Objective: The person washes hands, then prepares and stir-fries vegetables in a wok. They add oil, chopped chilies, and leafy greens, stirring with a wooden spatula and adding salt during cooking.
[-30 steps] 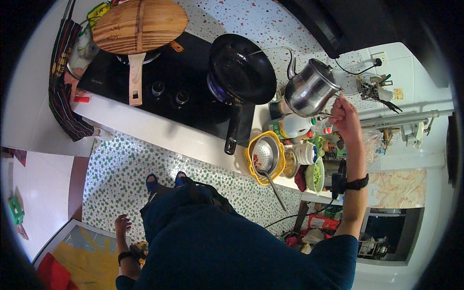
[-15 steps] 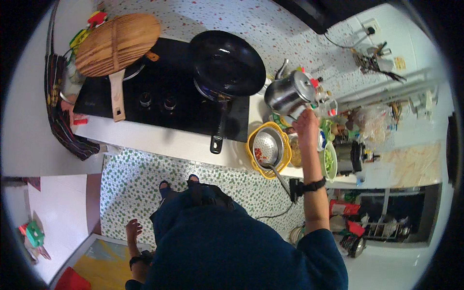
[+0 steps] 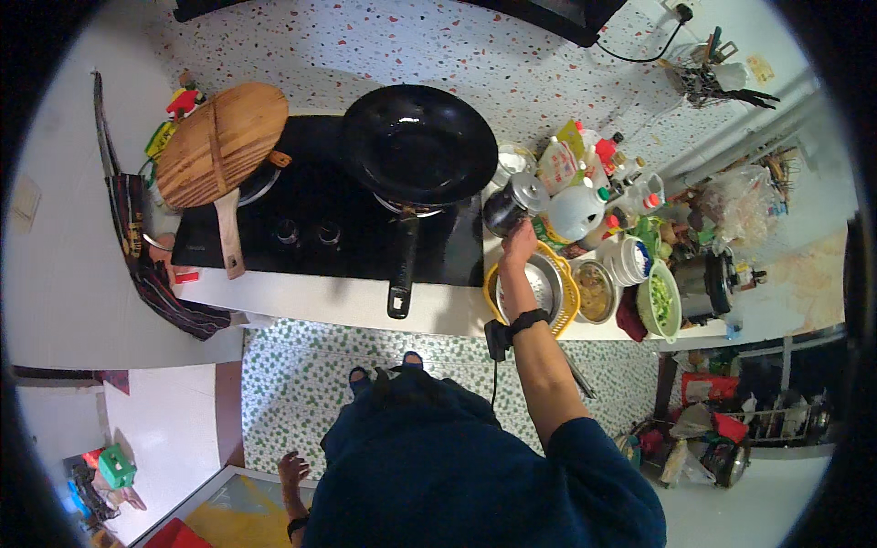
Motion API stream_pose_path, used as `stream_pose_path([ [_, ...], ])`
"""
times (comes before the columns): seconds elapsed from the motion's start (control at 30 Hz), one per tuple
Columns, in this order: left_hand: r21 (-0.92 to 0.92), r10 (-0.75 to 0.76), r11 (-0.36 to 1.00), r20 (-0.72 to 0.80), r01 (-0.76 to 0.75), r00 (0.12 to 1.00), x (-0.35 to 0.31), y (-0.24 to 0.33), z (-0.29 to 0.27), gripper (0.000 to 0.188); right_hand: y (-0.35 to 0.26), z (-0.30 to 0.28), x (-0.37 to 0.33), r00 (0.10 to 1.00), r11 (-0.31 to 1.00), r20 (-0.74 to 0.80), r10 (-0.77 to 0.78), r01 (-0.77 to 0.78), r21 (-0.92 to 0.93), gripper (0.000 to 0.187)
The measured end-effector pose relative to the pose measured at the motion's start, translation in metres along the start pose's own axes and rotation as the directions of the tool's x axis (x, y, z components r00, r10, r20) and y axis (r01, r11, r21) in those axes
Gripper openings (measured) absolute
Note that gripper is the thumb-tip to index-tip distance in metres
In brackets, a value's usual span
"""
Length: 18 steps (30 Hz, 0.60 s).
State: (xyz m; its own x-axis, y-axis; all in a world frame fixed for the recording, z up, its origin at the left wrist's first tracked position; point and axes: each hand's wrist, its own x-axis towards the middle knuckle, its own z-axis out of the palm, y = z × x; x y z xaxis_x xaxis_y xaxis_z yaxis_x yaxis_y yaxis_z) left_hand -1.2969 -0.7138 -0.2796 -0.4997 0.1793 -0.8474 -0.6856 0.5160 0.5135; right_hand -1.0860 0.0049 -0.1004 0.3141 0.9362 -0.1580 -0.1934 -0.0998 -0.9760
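Right hand (image 3: pixel 520 243) is holding a metal kettle (image 3: pixel 512 209) at its near side, the kettle being just ahead of this hand, between a black wok (image 3: pixel 416 151) and a white bottle (image 3: pixel 575 215), left hand (image 3: pixel 292 468) hanging low, loosely spread.

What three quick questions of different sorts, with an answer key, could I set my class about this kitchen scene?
1. On the metal kettle, which of the person's hands can be seen?
2. True or false: the round wooden lid lies on the black pan.
3. What colour is the basket nearest the kettle? A: blue. B: yellow. C: black.

Key:
1. The right hand.
2. False; the lid is to the pan's left.
3. B.
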Motion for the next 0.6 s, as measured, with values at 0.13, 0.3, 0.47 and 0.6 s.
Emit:
stream_pose_path([
  [0.13, 0.014, 0.035, 0.999, 0.009, -0.035, 0.999, 0.000, -0.041, -0.016, 0.030, 0.030, 0.008, 0.012, 0.985, 0.986, -0.038, -0.167, 0.167, 0.004, 0.038],
  [0.3, -0.189, 0.169, 0.972, 0.173, -0.136, 0.970, 0.011, -0.083, -0.031, 0.031, 0.047, 0.008, 0.016, 0.960, 0.938, -0.130, -0.250, 0.206, -0.280, 0.043],
  [0.47, 0.545, 0.205, 0.823, -0.025, -0.158, 0.978, 0.014, -0.087, -0.035, 0.025, 0.050, 0.011, 0.017, 0.951, 0.841, -0.142, -0.275, 0.166, -0.514, 0.048],
  [0.6, 0.194, 0.141, 0.971, 0.006, -0.139, 0.990, 0.001, -0.062, -0.025, 0.032, 0.076, 0.016, 0.033, 0.938, 0.859, -0.178, -0.296, 0.180, -0.479, 0.045],
])
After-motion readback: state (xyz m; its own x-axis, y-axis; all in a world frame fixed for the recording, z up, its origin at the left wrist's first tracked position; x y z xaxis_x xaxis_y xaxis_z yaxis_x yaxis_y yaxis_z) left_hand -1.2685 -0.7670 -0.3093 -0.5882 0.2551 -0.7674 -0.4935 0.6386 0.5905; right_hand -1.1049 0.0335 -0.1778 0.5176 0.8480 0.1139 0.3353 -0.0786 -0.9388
